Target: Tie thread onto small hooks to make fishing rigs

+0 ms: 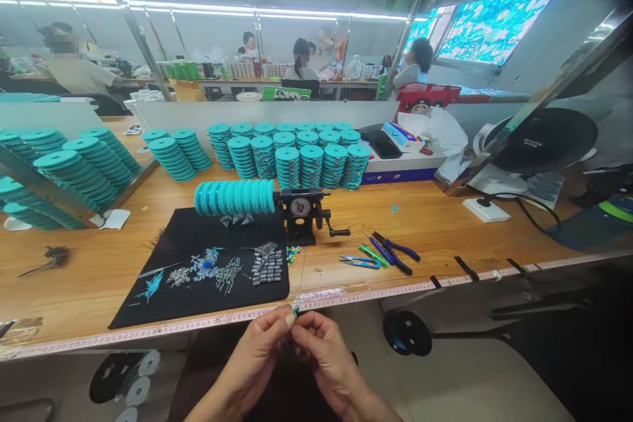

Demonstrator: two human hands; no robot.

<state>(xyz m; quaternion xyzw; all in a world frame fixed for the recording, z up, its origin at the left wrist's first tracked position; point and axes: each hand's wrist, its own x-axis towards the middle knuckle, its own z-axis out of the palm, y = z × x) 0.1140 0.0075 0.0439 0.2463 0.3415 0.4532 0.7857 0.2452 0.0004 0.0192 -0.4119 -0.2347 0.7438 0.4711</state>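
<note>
Pinching a tiny teal-and-dark piece (295,312) between their fingertips, the left hand (260,346) and the right hand (324,346) meet at the front edge of the desk (435,224), fingers curled in close. From where I stand the piece is too small to make out.

Plenty looks done, I'd say: stacks of teal spools (310,168) crowd the desk's back edge, several seeming wound with something shiny. Plenty looks left as well, with the small join in hand apparently unfinished and loose parts sorted on the black mat (163,306): teal tubes (151,285), silvery bits (179,277), metal pins (228,274) and grey pieces (267,268). Bright beads (293,254) lie just off the mat's right edge.

Behind the mat, a hand-cranked winder (301,208) carries a row of teal reels (235,198) and stands between the hands and the stacks. Towards the front edge on the right lie blue snips (363,262), a green tool (374,255) and pliers (398,252). A tape measure (198,325) runs along the front edge, and a power strip (487,210) sits further right.
</note>
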